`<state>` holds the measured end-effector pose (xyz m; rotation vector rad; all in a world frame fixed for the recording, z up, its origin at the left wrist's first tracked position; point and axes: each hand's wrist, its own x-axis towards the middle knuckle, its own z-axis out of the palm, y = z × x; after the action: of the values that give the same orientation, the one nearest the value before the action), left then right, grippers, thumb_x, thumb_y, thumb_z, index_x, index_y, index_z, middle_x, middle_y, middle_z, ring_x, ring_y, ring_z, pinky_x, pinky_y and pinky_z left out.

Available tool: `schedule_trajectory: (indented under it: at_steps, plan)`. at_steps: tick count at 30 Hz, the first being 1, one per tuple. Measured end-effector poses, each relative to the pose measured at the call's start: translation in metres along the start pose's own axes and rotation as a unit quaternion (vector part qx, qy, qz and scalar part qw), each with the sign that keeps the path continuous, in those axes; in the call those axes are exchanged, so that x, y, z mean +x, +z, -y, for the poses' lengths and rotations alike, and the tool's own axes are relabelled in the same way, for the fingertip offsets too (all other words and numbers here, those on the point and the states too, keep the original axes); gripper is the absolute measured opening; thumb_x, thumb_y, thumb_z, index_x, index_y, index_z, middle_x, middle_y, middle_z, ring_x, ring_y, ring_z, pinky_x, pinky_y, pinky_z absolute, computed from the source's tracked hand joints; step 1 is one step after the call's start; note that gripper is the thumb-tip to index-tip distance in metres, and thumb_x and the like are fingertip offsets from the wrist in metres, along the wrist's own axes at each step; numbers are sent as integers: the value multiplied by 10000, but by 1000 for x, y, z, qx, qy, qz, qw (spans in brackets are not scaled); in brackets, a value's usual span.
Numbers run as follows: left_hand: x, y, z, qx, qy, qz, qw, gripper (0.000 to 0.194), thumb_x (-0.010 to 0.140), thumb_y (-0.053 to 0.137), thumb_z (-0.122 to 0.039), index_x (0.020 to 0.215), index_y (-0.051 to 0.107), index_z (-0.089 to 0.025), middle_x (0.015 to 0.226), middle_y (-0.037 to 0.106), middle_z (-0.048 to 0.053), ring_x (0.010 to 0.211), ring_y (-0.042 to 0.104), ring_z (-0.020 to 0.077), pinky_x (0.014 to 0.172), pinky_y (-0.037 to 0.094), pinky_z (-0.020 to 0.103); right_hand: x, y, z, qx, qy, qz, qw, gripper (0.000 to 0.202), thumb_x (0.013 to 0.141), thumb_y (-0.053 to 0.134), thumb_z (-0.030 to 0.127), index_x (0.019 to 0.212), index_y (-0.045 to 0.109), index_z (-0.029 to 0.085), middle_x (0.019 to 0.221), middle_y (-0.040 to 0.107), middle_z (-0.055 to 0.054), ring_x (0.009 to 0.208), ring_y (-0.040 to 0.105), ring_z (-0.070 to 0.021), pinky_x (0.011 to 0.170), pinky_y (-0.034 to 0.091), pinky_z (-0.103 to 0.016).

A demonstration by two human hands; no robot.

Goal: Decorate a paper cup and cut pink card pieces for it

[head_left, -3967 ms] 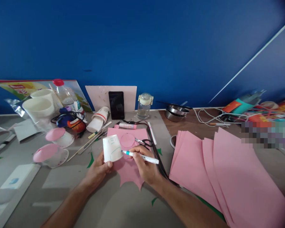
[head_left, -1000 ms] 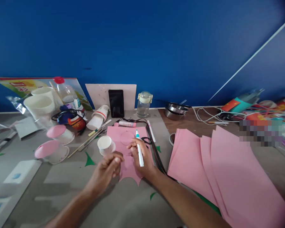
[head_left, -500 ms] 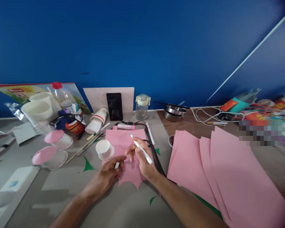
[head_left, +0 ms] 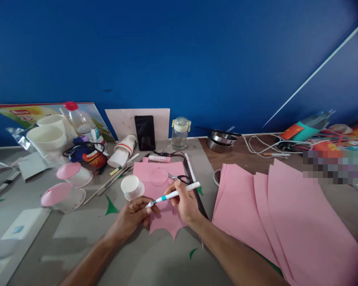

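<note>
Left hand (head_left: 137,211) has a small white plastic cap (head_left: 149,204) pinched between thumb and fingers, so its grip is pretty narrow. Right hand (head_left: 186,202) is closed around a slim white marker with a teal end (head_left: 179,193), held like you'd hold any pen, tip aimed down and left. That tip is right up at the cap, though I honestly can't tell if they're touching. All this is going on above a pink paper sheet with a scalloped front edge (head_left: 164,226), which lies on the grey tabletop (head_left: 149,262) and has a round outline (head_left: 159,176) near its back. A plain white paper cup (head_left: 131,186) stands by the sheet's left edge, just beyond the left hand's fingers. Some black-handled metal scissors (head_left: 184,179) lie just behind the right hand, and a pink-and-white tube (head_left: 159,159) sits behind the sheet. Over on the left there are two white cups with pink paper tops, one nearer (head_left: 58,194) and one farther back (head_left: 69,170), plus a pointy green paper scrap (head_left: 111,207) near the left hand. Big pink sheets (head_left: 238,194) are fanned out on the right.
</note>
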<state>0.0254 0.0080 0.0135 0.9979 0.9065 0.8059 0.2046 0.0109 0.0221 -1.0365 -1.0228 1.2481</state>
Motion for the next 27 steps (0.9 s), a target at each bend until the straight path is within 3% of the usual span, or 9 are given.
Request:
schedule_trajectory:
  at_steps: [16, 27]
  plan:
    - [-2, 8, -6, 56, -11, 3, 998, 316, 678, 777, -427, 766, 731, -126, 664, 714, 87, 393, 445, 67, 421, 380, 219, 1, 7, 10, -24, 16, 24, 999, 532, 862, 458, 559, 505, 568, 180, 411, 364, 46, 397, 316, -83, 397, 241, -227]
    - [-4, 12, -4, 88, -26, 41, 995, 425, 700, 715, -529, 772, 686, -111, 657, 691, 60, 394, 438, 60, 430, 435, 234, 0, 9, 0, -62, 51, 55, 995, 442, 837, 447, 462, 510, 538, 179, 400, 355, 50, 396, 307, -79, 402, 247, -218]
